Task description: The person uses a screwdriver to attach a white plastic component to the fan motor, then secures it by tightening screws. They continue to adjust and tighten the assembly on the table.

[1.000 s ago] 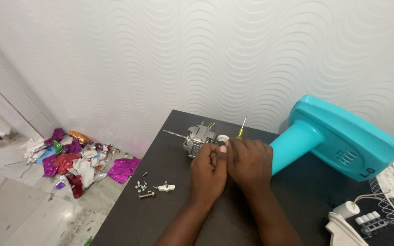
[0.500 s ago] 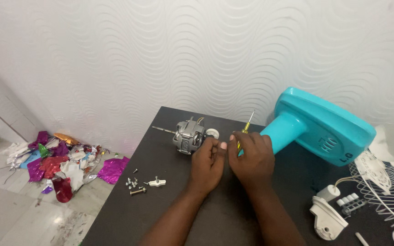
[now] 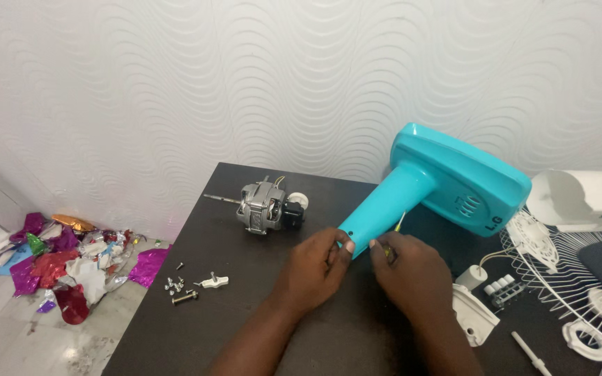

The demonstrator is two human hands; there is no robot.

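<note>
The turquoise fan base [image 3: 447, 184] lies tilted near the tabletop's [image 3: 196, 327] far edge, its neck slanting down toward both hands. The left hand [image 3: 313, 270] pinches the neck's end; the right hand [image 3: 412, 275] grips a yellow-green screwdriver [image 3: 399, 223], whose tip is hidden.

motor [image 3: 266, 207] on table | screws [image 3: 182, 287] near edge | foil scraps [image 3: 50, 257] on floor | perhaps fan grille [image 3: 580, 278]
</note>
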